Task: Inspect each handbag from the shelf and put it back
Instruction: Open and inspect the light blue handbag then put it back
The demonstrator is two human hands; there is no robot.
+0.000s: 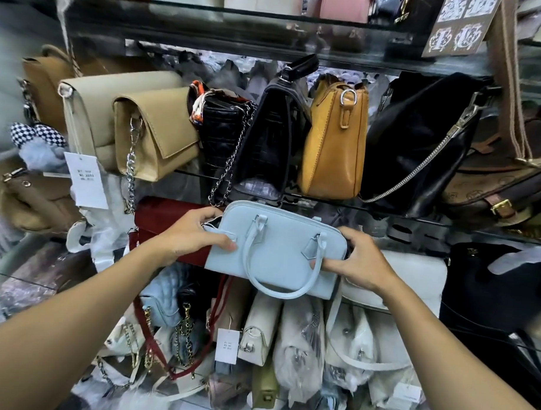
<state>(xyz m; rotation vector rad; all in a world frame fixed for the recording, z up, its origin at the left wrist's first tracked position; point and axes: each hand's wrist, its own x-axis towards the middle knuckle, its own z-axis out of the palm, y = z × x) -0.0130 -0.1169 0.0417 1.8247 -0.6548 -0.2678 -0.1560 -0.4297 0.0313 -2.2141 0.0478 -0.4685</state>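
Head view: left hand [197, 233] and right hand [361, 260] pinch opposite ends of the blue bag [276, 254], held front-on at the shelf [394, 213] edge, seemingly for inspection.

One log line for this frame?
left hand: grips pale blue leather handbag, left end | right hand: grips right end | behind: dark red bag

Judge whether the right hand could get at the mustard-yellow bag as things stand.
Probably not yet: the right hand grips the light blue handbag. The mustard-yellow bag above it stands unobstructed.
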